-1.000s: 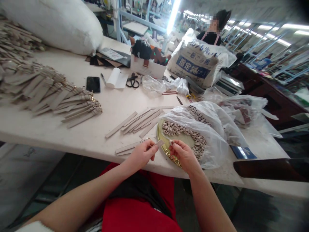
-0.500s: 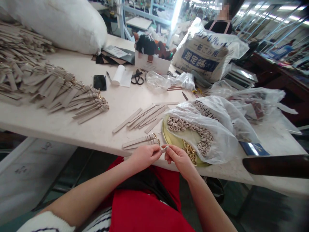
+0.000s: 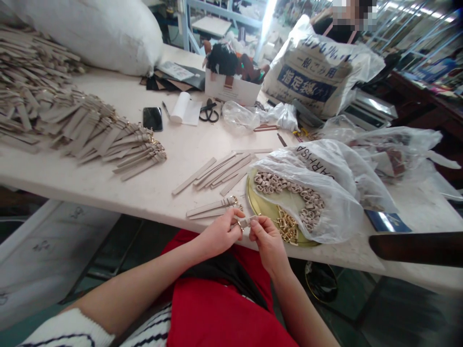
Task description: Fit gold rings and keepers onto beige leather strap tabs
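Observation:
Between my two hands, just over the table's front edge, is a short beige strap (image 3: 247, 222) with a gold buckle on it. My left hand (image 3: 224, 231) pinches the buckle end, and my right hand (image 3: 266, 236) pinches the other end between thumb and finger. Several finished-looking straps with gold buckles (image 3: 211, 207) lie just beyond my left hand. Loose beige strips (image 3: 224, 171) are spread farther up the table. Right of my hands, a yellow-green round tray (image 3: 253, 195) holds beige loops (image 3: 307, 197) and gold buckles (image 3: 287, 225), partly under a clear plastic bag (image 3: 334, 193).
A large heap of beige straps (image 3: 83, 120) covers the left side. Behind are a phone (image 3: 152, 118), a paper roll (image 3: 180, 108), black scissors (image 3: 209, 112), a white box (image 3: 231, 91) and a printed sack (image 3: 307, 77). A person (image 3: 342, 29) is at the back. A dark bar (image 3: 415, 248) juts in at right.
A gold buckle now shows at my left fingers, and the strap between my hands is more exposed. The view has shifted slightly, moving the table items a little to the right.

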The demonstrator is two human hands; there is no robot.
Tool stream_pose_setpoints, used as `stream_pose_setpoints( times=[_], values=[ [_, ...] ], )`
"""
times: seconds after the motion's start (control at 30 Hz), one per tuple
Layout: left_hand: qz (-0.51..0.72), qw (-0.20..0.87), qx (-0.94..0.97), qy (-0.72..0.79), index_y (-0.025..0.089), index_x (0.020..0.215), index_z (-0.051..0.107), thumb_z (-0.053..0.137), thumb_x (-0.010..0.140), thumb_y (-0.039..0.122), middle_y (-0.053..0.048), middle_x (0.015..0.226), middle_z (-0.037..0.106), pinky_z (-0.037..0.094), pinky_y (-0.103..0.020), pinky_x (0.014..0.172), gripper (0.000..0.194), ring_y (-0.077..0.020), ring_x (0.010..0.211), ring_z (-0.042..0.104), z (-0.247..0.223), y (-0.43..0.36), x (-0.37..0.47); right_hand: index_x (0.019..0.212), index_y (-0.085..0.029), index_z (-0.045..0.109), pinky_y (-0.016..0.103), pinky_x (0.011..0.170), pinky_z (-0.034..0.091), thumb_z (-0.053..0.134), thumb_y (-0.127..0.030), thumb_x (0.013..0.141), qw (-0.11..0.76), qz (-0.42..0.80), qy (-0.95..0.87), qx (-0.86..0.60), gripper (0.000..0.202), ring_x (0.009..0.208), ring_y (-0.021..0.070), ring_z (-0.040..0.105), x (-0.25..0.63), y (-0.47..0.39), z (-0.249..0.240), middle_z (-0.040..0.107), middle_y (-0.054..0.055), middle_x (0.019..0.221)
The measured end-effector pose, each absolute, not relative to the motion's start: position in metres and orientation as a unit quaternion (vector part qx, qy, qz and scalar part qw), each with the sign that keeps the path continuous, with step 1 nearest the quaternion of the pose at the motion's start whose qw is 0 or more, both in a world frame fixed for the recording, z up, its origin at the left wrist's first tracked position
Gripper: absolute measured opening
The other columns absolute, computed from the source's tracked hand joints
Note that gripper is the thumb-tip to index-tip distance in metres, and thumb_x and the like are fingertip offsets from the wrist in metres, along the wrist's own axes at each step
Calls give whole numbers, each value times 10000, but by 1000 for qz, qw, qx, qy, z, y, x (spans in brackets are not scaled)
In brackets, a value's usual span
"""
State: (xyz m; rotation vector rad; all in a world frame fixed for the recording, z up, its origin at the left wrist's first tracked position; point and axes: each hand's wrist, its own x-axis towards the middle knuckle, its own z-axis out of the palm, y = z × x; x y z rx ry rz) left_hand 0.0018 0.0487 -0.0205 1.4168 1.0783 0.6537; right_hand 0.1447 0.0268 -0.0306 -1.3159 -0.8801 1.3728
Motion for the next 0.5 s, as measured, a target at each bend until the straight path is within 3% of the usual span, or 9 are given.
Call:
stream_pose_setpoints(
  times=[0.13, 0.23, 0.3, 0.5],
  values=[
    [282, 602, 581, 470, 180, 1004, 382, 391, 771, 163, 33, 670, 585, 385, -189, 513, 234, -76, 507, 498, -20, 49, -1, 811, -197, 542, 222, 550, 357, 592, -404, 757, 505, 579, -372, -521, 219, 537, 93, 416, 143, 21, -26, 476, -48, 593],
    [268, 615, 576, 467, 182, 989, 375, 423, 772, 202, 14, 727, 607, 405, -194, 498, 224, -86, 525, 521, -15, 48, -3, 704, -190, 535, 226, 533, 363, 500, -486, 801, 506, 626, -343, -484, 314, 534, 100, 423, 143, 22, -22, 485, -30, 581],
    [267, 601, 592, 466, 182, 969, 392, 445, 773, 226, 5, 744, 611, 422, -203, 528, 208, -106, 592, 556, -12, 47, -5, 644, -186, 507, 207, 485, 342, 563, -458, 772, 480, 687, -292, -461, 306, 492, 83, 400, 143, 23, -22, 484, -35, 569],
    [222, 487, 666, 520, 177, 876, 483, 500, 765, 338, 4, 715, 592, 379, -217, 552, 196, -126, 626, 543, -9, 45, -12, 816, -165, 605, 169, 453, 341, 659, -354, 725, 398, 803, -193, -400, 217, 498, 57, 433, 142, 19, -25, 546, -24, 643]
  ],
)
